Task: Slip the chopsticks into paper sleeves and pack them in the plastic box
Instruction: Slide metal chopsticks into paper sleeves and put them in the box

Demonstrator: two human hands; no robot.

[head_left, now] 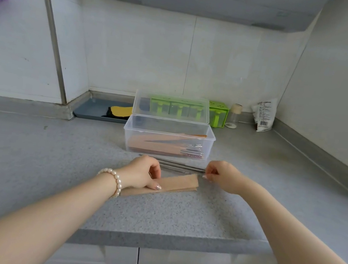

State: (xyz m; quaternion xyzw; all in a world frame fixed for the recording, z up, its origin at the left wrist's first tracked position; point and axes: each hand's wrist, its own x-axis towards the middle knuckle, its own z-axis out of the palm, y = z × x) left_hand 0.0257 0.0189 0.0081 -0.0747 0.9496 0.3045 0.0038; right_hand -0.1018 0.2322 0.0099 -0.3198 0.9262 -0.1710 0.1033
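We look forward and down from head height, near the counter [157, 214] edge, facing the far wall corner; ours is the only view.

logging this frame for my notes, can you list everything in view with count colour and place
plastic box: one, clear, lid open, middle of the counter, sleeved chopsticks inside
loose chopsticks: count unclear, silver metal, lying in front of the box
paper sleeve: one, brown, flat on the counter near the front
green container: one, behind the box by the wall
small jar: one, clear, right of the green container
packet: one, white, leaning in the back right corner
tray: one, dark blue, back left, yellow item on it
hands: left pinching the sleeve, pearl bracelet on its wrist; right gripping the chopstick ends
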